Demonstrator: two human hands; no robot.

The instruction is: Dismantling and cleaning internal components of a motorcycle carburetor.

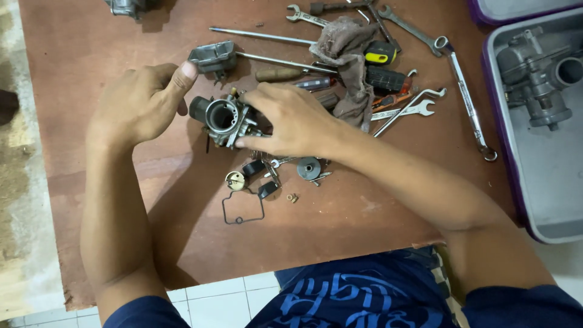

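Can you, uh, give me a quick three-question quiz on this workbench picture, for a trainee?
1. True or false: the right hand rests on the carburetor body.
2. Which lies closest to the person's near edge of the brown board?
A. the grey rag
B. the thin black gasket loop
C. the long wrench
3. What sits in the grey tray to the right of the board?

Key
1. True. Its fingers lie on the carburetor body; the left hand is beside it, thumb up.
2. B.
3. Another grey metal carburetor-like casting.
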